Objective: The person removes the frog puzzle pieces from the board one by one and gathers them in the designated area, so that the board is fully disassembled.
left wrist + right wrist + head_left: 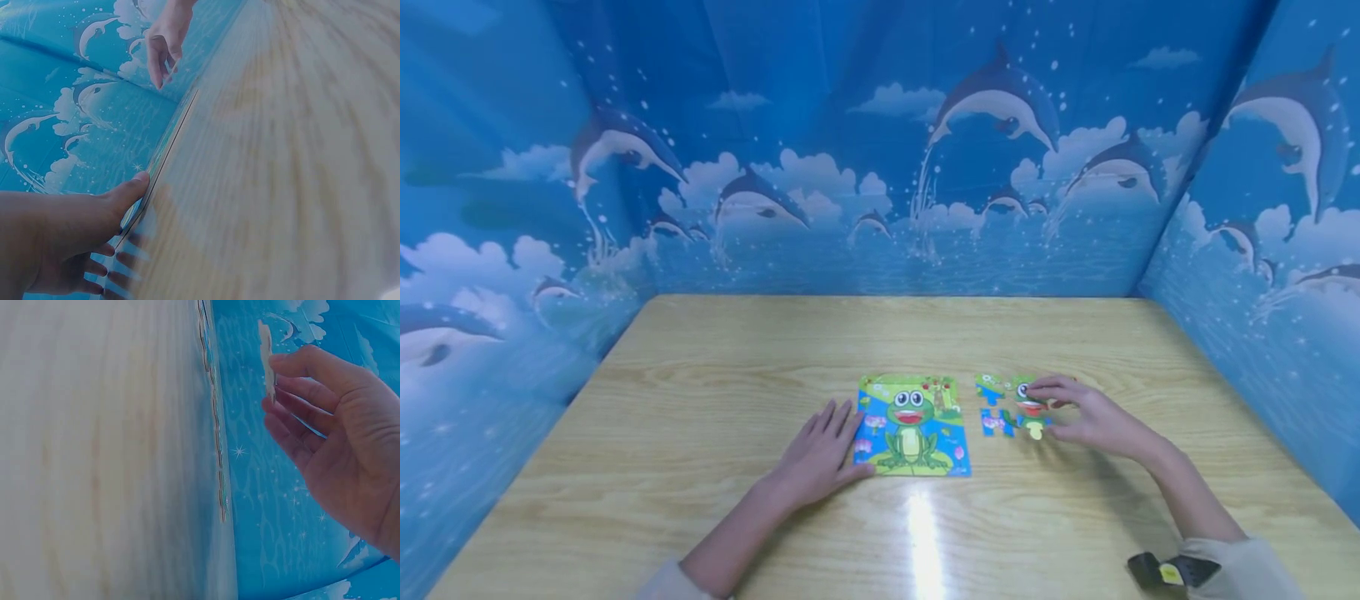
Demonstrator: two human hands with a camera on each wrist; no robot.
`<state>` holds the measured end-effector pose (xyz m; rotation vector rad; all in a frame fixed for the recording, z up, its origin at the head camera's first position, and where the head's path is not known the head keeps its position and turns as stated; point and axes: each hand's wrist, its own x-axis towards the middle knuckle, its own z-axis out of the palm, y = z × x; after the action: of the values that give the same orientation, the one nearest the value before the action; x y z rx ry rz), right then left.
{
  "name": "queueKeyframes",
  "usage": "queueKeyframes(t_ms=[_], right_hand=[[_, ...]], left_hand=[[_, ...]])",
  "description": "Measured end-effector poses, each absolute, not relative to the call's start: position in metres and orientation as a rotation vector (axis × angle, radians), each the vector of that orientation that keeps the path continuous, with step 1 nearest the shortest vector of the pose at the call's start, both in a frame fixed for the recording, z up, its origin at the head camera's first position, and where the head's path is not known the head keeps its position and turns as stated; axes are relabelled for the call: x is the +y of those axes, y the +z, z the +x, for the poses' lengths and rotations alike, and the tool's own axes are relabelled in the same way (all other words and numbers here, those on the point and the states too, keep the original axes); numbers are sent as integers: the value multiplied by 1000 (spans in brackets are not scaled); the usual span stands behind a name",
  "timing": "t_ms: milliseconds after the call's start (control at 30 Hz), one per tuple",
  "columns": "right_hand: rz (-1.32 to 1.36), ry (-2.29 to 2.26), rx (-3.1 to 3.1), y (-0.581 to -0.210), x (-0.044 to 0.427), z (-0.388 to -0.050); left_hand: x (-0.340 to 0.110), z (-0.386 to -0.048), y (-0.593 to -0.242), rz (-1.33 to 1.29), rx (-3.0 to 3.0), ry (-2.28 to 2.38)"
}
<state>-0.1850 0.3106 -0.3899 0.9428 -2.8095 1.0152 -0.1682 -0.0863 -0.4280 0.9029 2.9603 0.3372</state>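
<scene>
A square frog picture puzzle [912, 427] lies on the table, whole in outline. My left hand [820, 454] rests at its left edge with fingers spread, the thumb touching the near left corner; in the left wrist view the thumb [132, 189] lies against that thin edge. To the right are loose jigsaw pieces, among them a blue-green one [989, 390] and a pink-and-blue one [997, 422]. Above the table my right hand [1090, 417] pinches a jigsaw piece [267, 359] between thumb and fingers, seen edge-on in the right wrist view. Its printed side is hidden there.
The wood-grain table [760, 342] is bounded by blue dolphin-print curtains [820, 167] at the back and both sides. A black band with a yellow mark [1172, 573] is by the right sleeve. Light glares on the table in front of the puzzle.
</scene>
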Motion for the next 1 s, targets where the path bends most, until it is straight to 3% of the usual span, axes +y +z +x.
queueKeyframes(t_ms=[1000], right_hand=[[819,1013,-2935,-422,332,-190]], left_hand=[[-87,-168,-427,879,2936,354]])
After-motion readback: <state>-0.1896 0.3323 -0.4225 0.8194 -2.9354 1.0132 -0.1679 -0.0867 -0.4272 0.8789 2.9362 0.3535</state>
